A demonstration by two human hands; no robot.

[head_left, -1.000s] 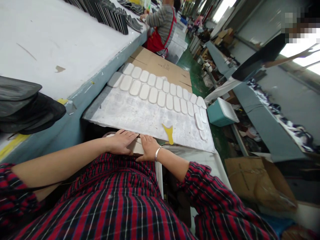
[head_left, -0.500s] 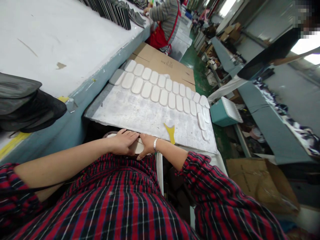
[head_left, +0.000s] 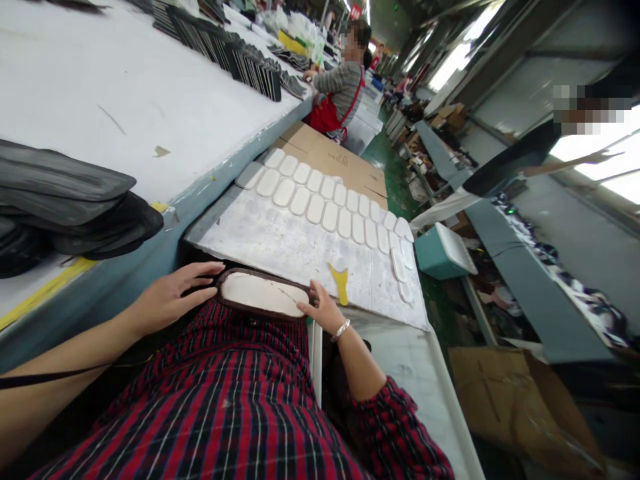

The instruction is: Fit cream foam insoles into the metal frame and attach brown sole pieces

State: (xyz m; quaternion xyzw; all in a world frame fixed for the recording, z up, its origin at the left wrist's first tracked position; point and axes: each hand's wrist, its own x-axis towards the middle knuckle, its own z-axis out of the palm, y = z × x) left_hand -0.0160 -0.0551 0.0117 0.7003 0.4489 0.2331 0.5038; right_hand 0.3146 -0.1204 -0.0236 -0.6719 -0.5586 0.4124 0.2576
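Note:
In front of my waist, at the near edge of the board, lies a long rounded piece with a white face and a raised dark brown rim (head_left: 260, 293). My left hand (head_left: 175, 297) is at its left end, fingers apart, the tips at or just off the rim; contact cannot be made out. At the other end my right hand (head_left: 324, 308) has its thumb over the white face and its fingers curled by the rim. A yellow forked flat tool (head_left: 340, 283) rests on the board beyond my right hand.
Rows of white oval pieces (head_left: 315, 208) cover the far part of the grey-white board (head_left: 270, 233). Black flat pieces (head_left: 75, 193) are piled on the white table (head_left: 100, 87) at left. A co-worker (head_left: 345, 83) stands beyond. A teal bin (head_left: 440, 253) and a cardboard box (head_left: 520, 393) are at right.
My hands, close together on top of the brown-rimmed piece before, have moved apart to its two ends, uncovering its white face. The view has tilted upward.

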